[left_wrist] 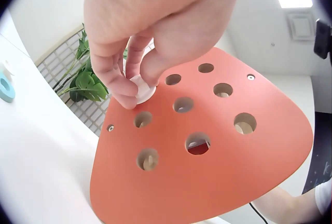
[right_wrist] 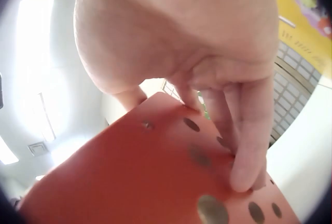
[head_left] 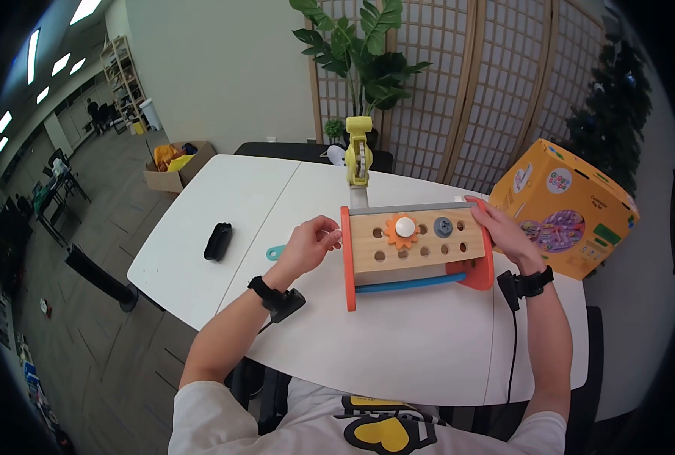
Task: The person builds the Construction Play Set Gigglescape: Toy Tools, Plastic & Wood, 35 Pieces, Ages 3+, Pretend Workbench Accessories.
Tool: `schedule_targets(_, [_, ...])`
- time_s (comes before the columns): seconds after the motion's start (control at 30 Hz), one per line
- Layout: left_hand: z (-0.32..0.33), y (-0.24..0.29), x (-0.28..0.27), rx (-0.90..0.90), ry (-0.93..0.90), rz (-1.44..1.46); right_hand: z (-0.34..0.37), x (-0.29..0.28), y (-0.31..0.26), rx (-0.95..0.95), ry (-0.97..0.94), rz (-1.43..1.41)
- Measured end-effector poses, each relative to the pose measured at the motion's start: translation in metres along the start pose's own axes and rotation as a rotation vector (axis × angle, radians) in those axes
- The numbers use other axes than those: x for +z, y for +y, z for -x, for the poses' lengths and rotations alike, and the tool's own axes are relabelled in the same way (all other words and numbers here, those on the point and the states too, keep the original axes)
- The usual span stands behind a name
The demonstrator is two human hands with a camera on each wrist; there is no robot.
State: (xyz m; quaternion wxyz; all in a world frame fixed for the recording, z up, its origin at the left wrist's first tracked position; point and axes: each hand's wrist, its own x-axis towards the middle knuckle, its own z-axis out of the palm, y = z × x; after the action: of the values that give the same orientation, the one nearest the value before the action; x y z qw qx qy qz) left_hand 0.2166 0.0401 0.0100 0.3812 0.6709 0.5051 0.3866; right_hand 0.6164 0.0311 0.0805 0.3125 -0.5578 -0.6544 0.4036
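Note:
A toy wooden toolbox (head_left: 368,263) with red end panels stands on the white table in front of me. On its holed face are an orange gear (head_left: 393,236) with a white knob (head_left: 405,227) at its centre, and a grey screw head (head_left: 443,227). My left hand (head_left: 311,244) pinches a white round-headed peg (left_wrist: 147,92) between thumb and fingers, right at a hole in the left end panel (left_wrist: 171,193). At the other end, my right hand (head_left: 510,231) grips the top of the red right panel (right_wrist: 119,177), fingers spread over its outer face. A blue bar (head_left: 409,283) runs along the toolbox's near side.
Left of the toolbox lies a teal tool end (head_left: 275,252), partly behind my left hand. Farther left is a black tray (head_left: 217,241). A yellow and grey upright object (head_left: 358,155) stands behind the toolbox, and an orange printed box (head_left: 591,227) sits at the right.

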Motion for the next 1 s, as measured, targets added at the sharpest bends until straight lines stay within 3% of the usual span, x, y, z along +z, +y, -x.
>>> schedule_targets(0.13, [0.002, -0.002, 0.005, -0.040, 0.030, -0.091, -0.007, 0.006, -0.012, 0.109, 0.002, 0.041])
schedule_targets(0.27, [0.006, 0.005, 0.008, -0.097, 0.020, -0.171, -0.019, 0.007, 0.003, 0.080, -0.027, -0.002])
schedule_targets(0.5, [0.001, -0.044, 0.017, -0.136, -0.119, -0.113, -0.030, 0.009, 0.019, 0.219, -0.132, -0.120])
schedule_targets(0.67, [0.005, -0.041, 0.011, -0.127, -0.186, -0.106, -0.026, 0.010, 0.023, 0.250, -0.123, -0.102])
schedule_targets(0.77, [0.000, -0.036, -0.005, -0.007, -0.282, -0.432, -0.017, 0.010, 0.010, 0.238, -0.083, -0.047])
schedule_targets(0.87, [-0.012, -0.047, -0.025, 0.175, -0.046, -0.811, -0.003, 0.007, -0.008, 0.216, -0.029, -0.008])
schedule_targets(0.93, [-0.020, -0.050, -0.039, 0.081, -0.007, -0.897, 0.011, 0.010, -0.018, 0.153, 0.059, -0.023])
schedule_targets(1.0, [-0.029, -0.065, -0.049, 0.036, 0.021, -0.948, 0.021, 0.011, -0.021, -0.083, 0.115, 0.171])
